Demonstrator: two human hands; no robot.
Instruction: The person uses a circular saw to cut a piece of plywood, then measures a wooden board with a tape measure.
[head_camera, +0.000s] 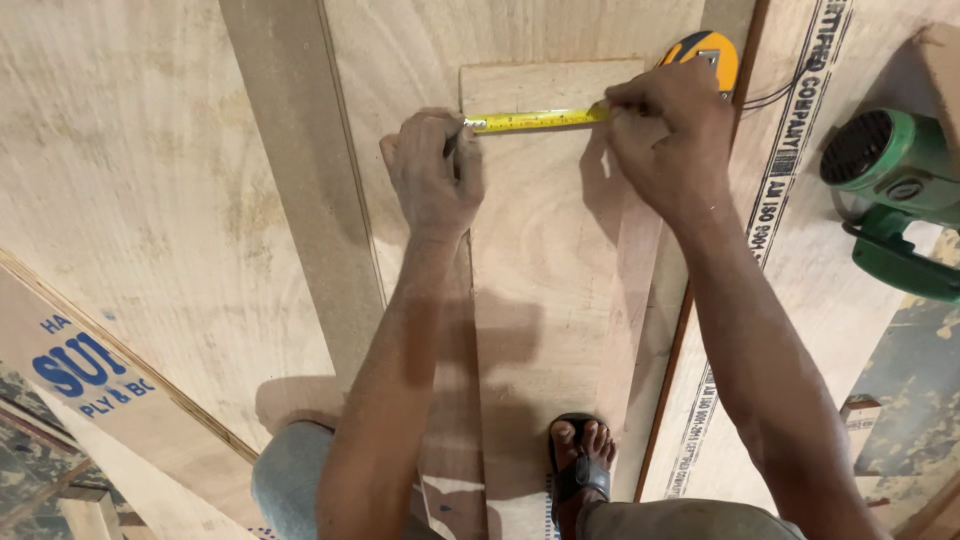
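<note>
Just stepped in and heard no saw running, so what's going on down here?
A person crouches over a narrow plywood strip, stretching a yellow tape measure across its width. The left hand pins the tape's end at one edge; the right hand holds it by the case at the other. A green power tool lies aside.

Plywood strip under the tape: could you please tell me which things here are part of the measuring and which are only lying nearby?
In use:
- plywood strip, measured across its width
- yellow tape blade, stretched over it
- tape measure case
- left hand, at the blade's end
- right hand, at the other edge

Lying about:
- green power tool
- printed plywood sheet
</note>
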